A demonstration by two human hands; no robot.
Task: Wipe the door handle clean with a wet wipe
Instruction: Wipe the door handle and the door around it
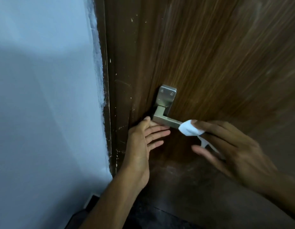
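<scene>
A brushed-metal lever door handle (pixel 165 119) on a screwed plate sticks out of the brown wooden door (pixel 209 55). My right hand (pixel 232 146) pinches a white wet wipe (pixel 189 128) wrapped over the free end of the lever; a tail of the wipe hangs under my fingers. My left hand (pixel 143 139) is flat and open, fingers spread, resting against the door just under the lever's corner, its fingertips touching the underside.
The dark door frame (pixel 108 96), with chipped paint, runs down left of the handle. A pale blue wall (pixel 44 96) fills the left side. A dark floor (pixel 160 217) shows at the bottom.
</scene>
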